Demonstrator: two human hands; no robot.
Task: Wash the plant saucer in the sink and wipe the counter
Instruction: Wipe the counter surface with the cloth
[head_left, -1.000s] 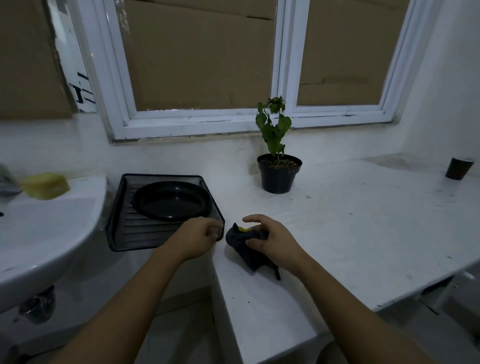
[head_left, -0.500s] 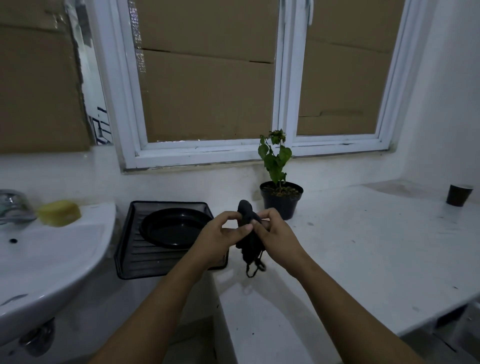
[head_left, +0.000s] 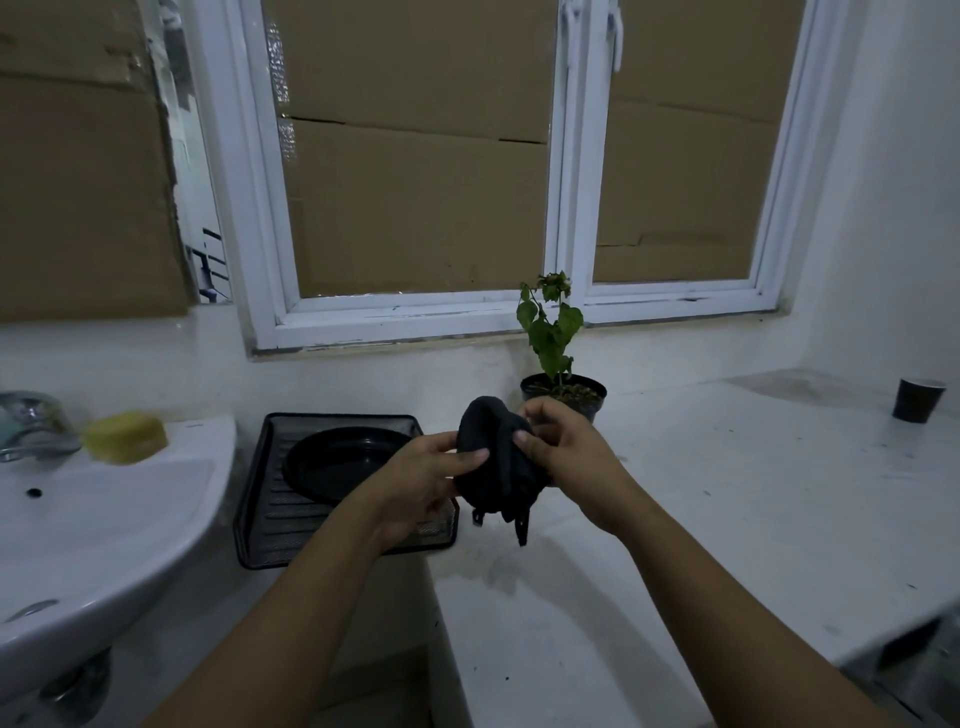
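Both my hands hold a dark bunched cloth (head_left: 493, 467) in the air above the left end of the white counter (head_left: 727, 519). My left hand (head_left: 421, 483) pinches its left side, and my right hand (head_left: 566, 452) grips its right side. Loose ends of the cloth dangle below. The round black plant saucer (head_left: 337, 462) lies in a black ribbed tray (head_left: 270, 519) just left of my hands. The white sink (head_left: 93, 525) is at the far left.
A potted green plant (head_left: 558, 384) stands on the counter behind the cloth. A yellow sponge (head_left: 124, 436) rests on the sink rim beside a metal tap (head_left: 31, 426). A dark paper cup (head_left: 917, 400) sits at the counter's far right. A gap separates sink and counter.
My right hand has lifted the cloth off the counter. My left hand came off the tray edge and took hold of the cloth too. The view tilted upward.
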